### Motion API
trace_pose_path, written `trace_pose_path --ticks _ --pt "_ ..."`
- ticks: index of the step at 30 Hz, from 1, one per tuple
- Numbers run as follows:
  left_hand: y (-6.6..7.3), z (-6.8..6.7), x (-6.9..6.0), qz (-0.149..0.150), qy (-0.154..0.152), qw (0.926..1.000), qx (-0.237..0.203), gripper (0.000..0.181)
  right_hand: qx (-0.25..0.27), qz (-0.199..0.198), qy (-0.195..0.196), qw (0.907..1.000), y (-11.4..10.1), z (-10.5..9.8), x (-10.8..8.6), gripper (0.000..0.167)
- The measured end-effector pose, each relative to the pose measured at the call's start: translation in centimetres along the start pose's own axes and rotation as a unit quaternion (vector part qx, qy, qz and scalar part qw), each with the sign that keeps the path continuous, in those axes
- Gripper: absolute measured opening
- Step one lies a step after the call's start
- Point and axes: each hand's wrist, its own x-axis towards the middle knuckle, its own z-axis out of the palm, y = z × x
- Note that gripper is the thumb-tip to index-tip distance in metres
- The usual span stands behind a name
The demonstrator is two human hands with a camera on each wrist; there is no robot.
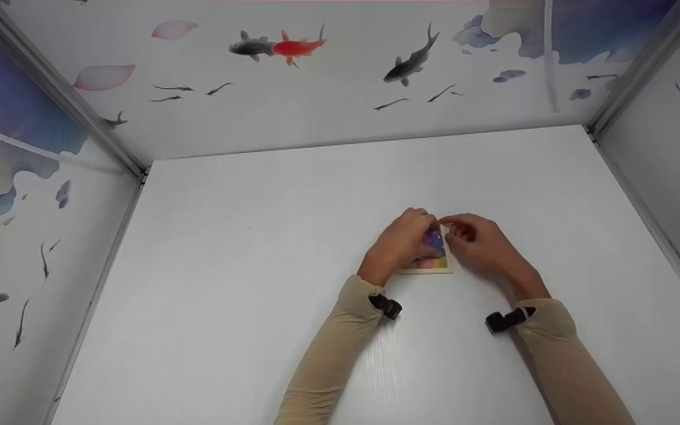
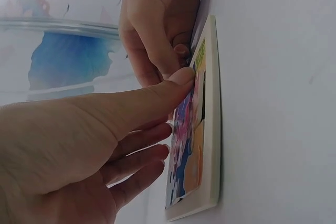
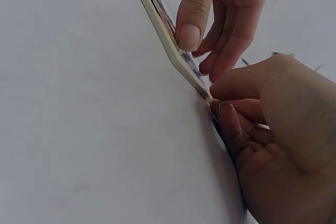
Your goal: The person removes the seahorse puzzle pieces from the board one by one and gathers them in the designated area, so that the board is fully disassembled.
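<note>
A small picture jigsaw puzzle (image 1: 435,243) sits in a pale, flat wooden frame (image 1: 428,271) on the white table. My left hand (image 1: 396,245) is over it; the left wrist view shows the thumb (image 2: 181,77) on the colourful pieces, with the other fingers fairly straight above the picture. At the far right corner of the frame, my right hand (image 1: 484,245) has its fingers curled. In the right wrist view its thumb and index finger (image 3: 236,85) meet around that corner and pinch it. The left hand hides much of the picture in the head view.
The white table (image 1: 245,283) extends widely to the left and front. Printed panels with fish and petals (image 1: 293,100) enclose it at the back and sides, with metal posts (image 1: 104,130) at the corners. Each wrist wears a black strapped device (image 1: 386,306).
</note>
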Motion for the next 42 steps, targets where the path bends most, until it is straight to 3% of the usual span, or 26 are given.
trace_pose_path --ticks 7,15,24,29,37,42 --pt "0.4 -0.1 0.0 0.001 -0.003 1.0 0.009 0.048 0.004 0.005 -0.003 1.0 0.0 0.1 0.0 0.035" --pt "1.1 0.0 0.0 -0.009 -0.012 0.9976 0.068 0.042 0.001 -0.005 -0.001 1.0 -0.3 -0.2 0.0 0.034" --pt "0.2 0.0 0.4 -0.002 -0.023 0.9962 0.084 0.064 0.001 0.004 -0.004 1.0 -0.1 0.0 -0.1 0.038" --pt "0.1 0.0 0.5 0.003 -0.022 0.9959 0.087 0.067 0.007 0.009 -0.007 0.9999 -0.3 -0.1 -0.1 0.038" --pt "-0.2 0.0 0.0 -0.002 -0.006 1.0 0.005 0.061 0.007 0.003 -0.006 1.0 -0.4 0.0 0.0 0.035" --pt "-1.0 0.1 -0.3 0.017 0.001 0.9985 -0.051 0.059 0.008 0.007 -0.004 0.9999 -0.3 0.0 0.0 0.035"
